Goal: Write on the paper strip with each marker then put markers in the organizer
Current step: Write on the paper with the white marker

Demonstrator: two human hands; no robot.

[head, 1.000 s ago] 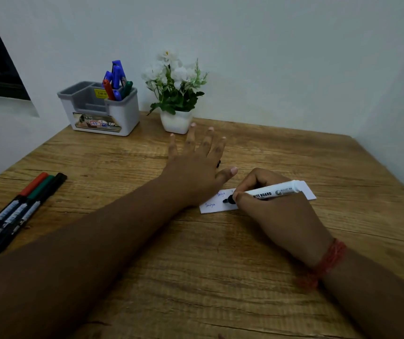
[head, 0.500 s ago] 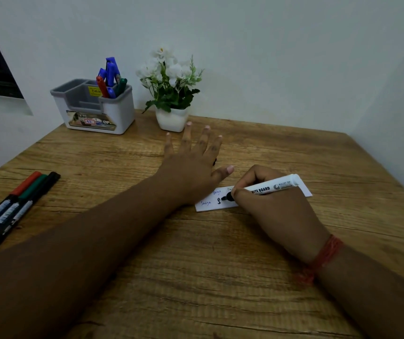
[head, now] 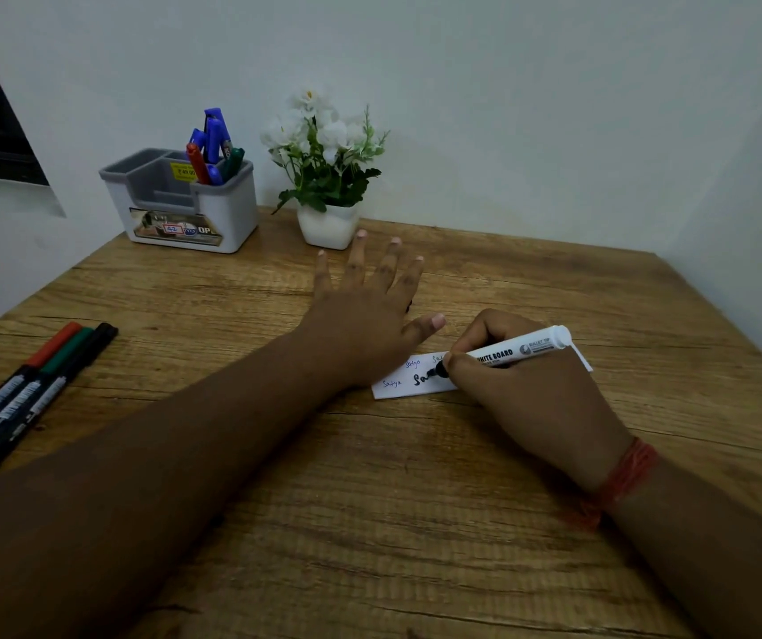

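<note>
Paper strip (head: 416, 385): lay mid-frame between both hands.
Left hand (head: 365, 325): flat, fingers spread, pinning its left end.
Right hand (head: 531, 394): gripped marker (head: 512, 353), tip on strip.

- The wooden table (head: 369, 523) under my arms fills a corner between two pale walls.
- At its far edge stand the organizer (head: 194, 209) and, just beside it, a flower pot (head: 328, 226).
- Three pens (head: 24, 398) lie side by side at the left edge.
- The paper strip (head: 409, 385) lies flat under my left hand (head: 365, 325).
</note>
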